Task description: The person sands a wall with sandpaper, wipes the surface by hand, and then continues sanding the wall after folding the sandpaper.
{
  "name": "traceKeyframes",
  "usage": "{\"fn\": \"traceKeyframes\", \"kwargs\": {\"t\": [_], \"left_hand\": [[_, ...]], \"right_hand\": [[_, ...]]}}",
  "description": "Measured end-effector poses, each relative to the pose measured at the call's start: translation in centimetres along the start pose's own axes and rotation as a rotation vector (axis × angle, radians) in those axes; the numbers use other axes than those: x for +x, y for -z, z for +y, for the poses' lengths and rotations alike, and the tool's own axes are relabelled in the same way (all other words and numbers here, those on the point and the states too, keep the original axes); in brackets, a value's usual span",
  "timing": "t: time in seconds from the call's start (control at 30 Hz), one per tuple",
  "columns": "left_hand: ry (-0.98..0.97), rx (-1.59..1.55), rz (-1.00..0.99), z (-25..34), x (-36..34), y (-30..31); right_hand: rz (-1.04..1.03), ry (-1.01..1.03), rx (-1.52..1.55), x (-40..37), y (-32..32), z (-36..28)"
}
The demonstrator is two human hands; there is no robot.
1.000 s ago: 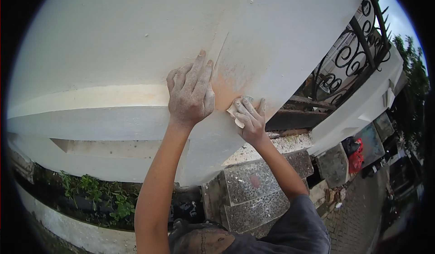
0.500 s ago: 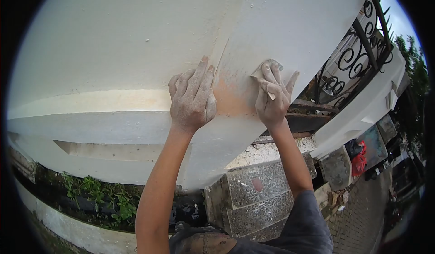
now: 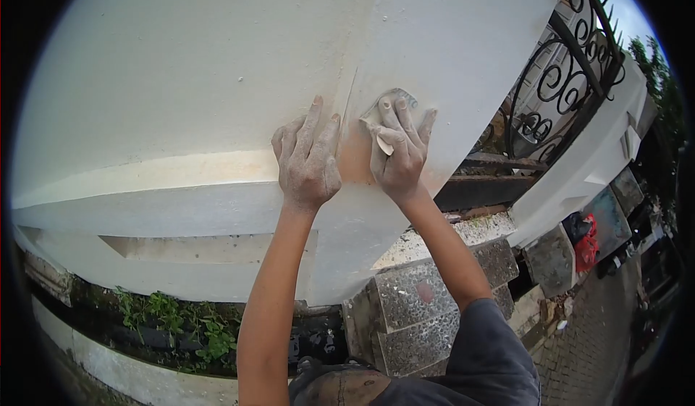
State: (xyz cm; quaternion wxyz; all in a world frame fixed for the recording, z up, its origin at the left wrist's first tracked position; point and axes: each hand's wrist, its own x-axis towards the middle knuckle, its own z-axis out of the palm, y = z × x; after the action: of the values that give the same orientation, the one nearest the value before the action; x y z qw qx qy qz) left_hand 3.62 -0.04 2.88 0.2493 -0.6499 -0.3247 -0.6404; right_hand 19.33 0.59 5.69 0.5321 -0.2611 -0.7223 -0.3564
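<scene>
A white-painted wall (image 3: pixel 217 65) fills the upper view, with a raised vertical edge and an orange-brown worn patch (image 3: pixel 355 158) between my hands. My left hand (image 3: pixel 308 161), coated in pale dust, rests against the wall just left of that edge, fingers stretched out and nothing in them. On the right face, my dusty right hand (image 3: pixel 400 149) presses a folded piece of sandpaper (image 3: pixel 373 114) flat to the surface. One corner of the sheet sticks out between the fingers; its underside is hidden.
A black wrought-iron fence (image 3: pixel 557 80) stands right of the wall. Below lie stone-faced slabs (image 3: pixel 420 333), a ditch with green plants (image 3: pixel 174 319) and a concrete kerb (image 3: pixel 123 366). A red plastic bag (image 3: pixel 587 245) sits beside the paved path (image 3: pixel 586 341).
My right hand has slid left with the sandpaper, closer to the vertical edge and my left hand. My left hand stays on the wall, and the view has shifted slightly.
</scene>
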Motion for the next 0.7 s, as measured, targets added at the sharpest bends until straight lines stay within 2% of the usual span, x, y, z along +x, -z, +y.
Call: {"fn": "traceKeyframes", "kwargs": {"t": [0.1, 0.17, 0.27, 0.37, 0.43, 0.53, 0.6, 0.67, 0.7], "left_hand": [[0.032, -0.02, 0.015, -0.4, -0.3, -0.1], [0.048, -0.024, 0.005, -0.1, 0.0, -0.1], [0.049, -0.062, -0.013, -0.1, 0.1, -0.1], [0.079, -0.178, -0.034, 0.0, -0.9, 0.6], [0.095, -0.226, -0.02, 0.8, -1.7, 1.5], [0.324, -0.322, -0.013, 4.3, -6.0, 5.4], [0.761, -0.513, -0.094, 8.2, -9.7, 9.1], [0.99, -0.837, -0.124, 10.2, -15.2, 11.4], [1.163, -0.943, -0.21, 11.4, -17.3, 12.7]], "right_hand": [[-0.35, -0.112, 0.212, -6.9, 1.8, -4.7], [-0.537, -0.478, 0.39, -9.5, 4.3, -7.6], [-0.084, -1.339, 1.007, -11.0, 6.2, -10.8], [0.105, -1.659, 1.348, -9.7, 10.2, -13.9], [0.182, -1.763, 1.476, -9.6, 12.1, -15.3], [0.192, -1.813, 1.539, -11.0, 14.2, -17.1], [0.202, -1.835, 1.572, -13.1, 14.7, -17.8], [0.246, -1.85, 1.557, -13.4, 15.2, -19.0], [0.266, -1.859, 1.549, -13.7, 15.3, -19.7]]}}
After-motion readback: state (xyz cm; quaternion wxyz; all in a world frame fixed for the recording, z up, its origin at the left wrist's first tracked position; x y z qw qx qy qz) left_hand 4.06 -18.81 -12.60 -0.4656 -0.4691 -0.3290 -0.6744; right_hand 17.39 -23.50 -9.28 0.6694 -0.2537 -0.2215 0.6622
